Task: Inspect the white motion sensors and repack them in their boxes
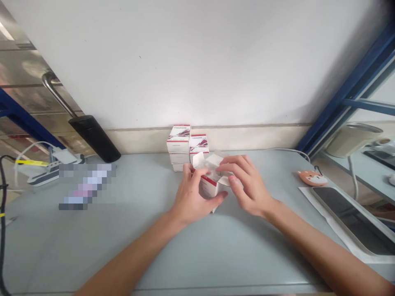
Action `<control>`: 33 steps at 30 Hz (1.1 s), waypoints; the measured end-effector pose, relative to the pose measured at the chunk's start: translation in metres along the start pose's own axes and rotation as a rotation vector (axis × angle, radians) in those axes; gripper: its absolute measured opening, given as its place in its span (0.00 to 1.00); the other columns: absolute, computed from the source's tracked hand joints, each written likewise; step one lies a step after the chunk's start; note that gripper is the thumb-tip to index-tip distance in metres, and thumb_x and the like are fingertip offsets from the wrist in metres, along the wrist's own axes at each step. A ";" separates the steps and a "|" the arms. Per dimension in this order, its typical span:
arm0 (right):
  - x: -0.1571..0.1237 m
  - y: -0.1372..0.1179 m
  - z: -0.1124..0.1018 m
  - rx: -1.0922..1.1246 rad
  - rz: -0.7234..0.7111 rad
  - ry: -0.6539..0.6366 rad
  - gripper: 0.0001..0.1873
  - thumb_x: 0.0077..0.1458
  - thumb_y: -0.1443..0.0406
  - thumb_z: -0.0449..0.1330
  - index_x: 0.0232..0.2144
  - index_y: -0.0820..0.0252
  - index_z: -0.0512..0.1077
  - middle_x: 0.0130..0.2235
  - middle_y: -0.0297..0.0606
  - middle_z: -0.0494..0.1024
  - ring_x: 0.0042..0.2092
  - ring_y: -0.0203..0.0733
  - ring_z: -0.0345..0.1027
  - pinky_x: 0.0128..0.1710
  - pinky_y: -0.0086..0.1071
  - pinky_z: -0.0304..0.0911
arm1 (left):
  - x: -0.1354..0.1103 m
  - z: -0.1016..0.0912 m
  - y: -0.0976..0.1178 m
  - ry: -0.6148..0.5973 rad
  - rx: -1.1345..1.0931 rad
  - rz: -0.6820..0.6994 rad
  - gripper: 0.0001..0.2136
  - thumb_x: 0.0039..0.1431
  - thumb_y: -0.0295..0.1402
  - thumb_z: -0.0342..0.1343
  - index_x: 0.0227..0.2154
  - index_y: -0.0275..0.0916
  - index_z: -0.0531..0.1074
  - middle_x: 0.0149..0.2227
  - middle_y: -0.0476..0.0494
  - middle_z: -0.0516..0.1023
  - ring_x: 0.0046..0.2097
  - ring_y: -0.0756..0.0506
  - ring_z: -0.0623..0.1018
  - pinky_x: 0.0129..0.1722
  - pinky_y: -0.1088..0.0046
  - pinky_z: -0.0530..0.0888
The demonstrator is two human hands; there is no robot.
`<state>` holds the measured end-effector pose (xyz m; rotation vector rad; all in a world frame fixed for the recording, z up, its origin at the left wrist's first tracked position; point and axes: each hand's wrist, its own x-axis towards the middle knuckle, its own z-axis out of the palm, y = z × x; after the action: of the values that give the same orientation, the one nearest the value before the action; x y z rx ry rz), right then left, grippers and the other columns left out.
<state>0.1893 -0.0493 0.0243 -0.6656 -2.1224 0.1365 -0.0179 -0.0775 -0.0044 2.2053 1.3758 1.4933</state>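
Note:
A small white cardboard box (209,189) with a red edge stands with its top flaps spread apart. My left hand (191,197) is wrapped round it, thumb along the near side and fingers at the far left. Clear, glossy material, perhaps plastic, shows inside the opening. Over the box's right side hovers my right hand (247,185), its fingers apart and reaching to the opening and the right flap. The fingertips partly cover what is inside. Just behind, similar closed boxes (179,146) are stacked, with another box (199,143) beside the stack.
A black cylinder (95,137) leans at the back left, near a white power strip (46,174) with cables. A pixelated phone-like object (89,187) lies on the left. To the right are an orange animal-face case (312,178) and a dark-topped tablet-like slab (352,220). A white wall (185,61) rises behind.

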 end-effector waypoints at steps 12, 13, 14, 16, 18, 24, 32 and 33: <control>0.008 0.056 -0.020 -0.309 0.336 0.040 0.12 0.70 0.59 0.55 0.45 0.53 0.78 0.46 0.42 0.82 0.50 0.53 0.71 0.50 0.46 0.67 | 0.013 -0.011 -0.014 0.203 0.145 0.360 0.11 0.62 0.39 0.68 0.36 0.43 0.72 0.35 0.50 0.69 0.31 0.50 0.74 0.29 0.74 0.73; 0.004 0.063 -0.016 -0.353 0.361 -0.057 0.12 0.69 0.58 0.57 0.47 0.53 0.78 0.46 0.42 0.82 0.51 0.54 0.71 0.51 0.48 0.67 | 0.012 -0.008 -0.014 0.245 0.152 0.359 0.11 0.61 0.38 0.69 0.37 0.43 0.72 0.36 0.50 0.69 0.32 0.50 0.74 0.30 0.74 0.74; 0.001 0.068 -0.011 -0.381 0.380 -0.152 0.13 0.68 0.57 0.58 0.48 0.53 0.78 0.48 0.42 0.83 0.52 0.56 0.71 0.53 0.49 0.66 | 0.011 -0.005 -0.015 0.258 0.154 0.352 0.11 0.61 0.38 0.70 0.38 0.44 0.73 0.36 0.49 0.70 0.33 0.49 0.75 0.31 0.73 0.75; -0.006 0.075 0.000 -0.395 0.407 -0.284 0.13 0.66 0.58 0.61 0.49 0.53 0.79 0.49 0.42 0.84 0.54 0.57 0.70 0.55 0.50 0.65 | 0.010 -0.005 -0.016 0.231 0.144 0.331 0.13 0.61 0.39 0.69 0.45 0.45 0.73 0.39 0.48 0.73 0.36 0.48 0.77 0.34 0.72 0.76; -0.008 0.077 0.007 -0.381 0.424 -0.329 0.09 0.65 0.60 0.62 0.45 0.54 0.79 0.45 0.42 0.85 0.53 0.56 0.71 0.55 0.50 0.65 | 0.011 -0.007 -0.018 0.180 0.107 0.298 0.16 0.64 0.39 0.65 0.51 0.45 0.70 0.40 0.47 0.75 0.36 0.48 0.77 0.36 0.72 0.77; 0.007 0.051 -0.014 -0.293 0.499 -0.039 0.11 0.67 0.56 0.60 0.43 0.53 0.78 0.42 0.40 0.84 0.42 0.49 0.77 0.44 0.44 0.71 | 0.012 -0.015 -0.020 0.112 -0.005 0.167 0.05 0.71 0.36 0.53 0.45 0.44 0.66 0.36 0.51 0.76 0.31 0.51 0.76 0.32 0.74 0.76; 0.053 -0.050 -0.029 -0.103 0.169 -0.125 0.04 0.64 0.67 0.63 0.40 0.52 0.77 0.41 0.37 0.83 0.40 0.45 0.76 0.39 0.37 0.69 | 0.008 -0.009 -0.020 0.117 -0.076 0.161 0.04 0.72 0.36 0.50 0.45 0.44 0.63 0.36 0.49 0.76 0.32 0.49 0.78 0.31 0.73 0.75; 0.058 -0.053 -0.026 -0.143 0.191 -0.192 0.05 0.62 0.69 0.62 0.38 0.53 0.77 0.38 0.37 0.82 0.37 0.44 0.75 0.36 0.36 0.66 | 0.007 -0.008 -0.021 0.130 -0.082 0.168 0.04 0.73 0.35 0.49 0.46 0.43 0.63 0.37 0.49 0.76 0.33 0.49 0.78 0.31 0.73 0.75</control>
<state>0.1609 -0.0690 0.0996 -0.9743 -2.2645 0.1594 -0.0366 -0.0634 -0.0074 2.2570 1.1640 1.7441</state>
